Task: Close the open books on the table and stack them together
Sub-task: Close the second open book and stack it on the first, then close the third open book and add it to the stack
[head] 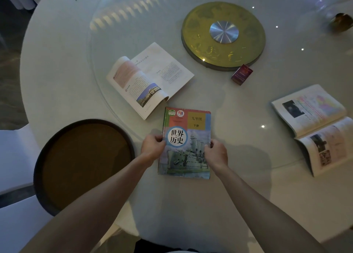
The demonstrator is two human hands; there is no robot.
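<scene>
A closed textbook [186, 138] with a warship on its cover lies front-up near the table's front edge. My left hand [152, 147] grips its left edge and my right hand [216, 153] grips its right edge. A second book [149, 78] lies open, pages up, just beyond it to the left, apart from both hands. A third open book [315, 126] rests pages up at the far right, partly cut off by the frame.
A round white table [66, 71] carries a glass turntable with a gold disc [223, 35] at its centre. A small dark red box [242, 74] stands by the disc. A round brown tray [84, 164] sits at the front left. Glassware [340, 19] stands at the back right.
</scene>
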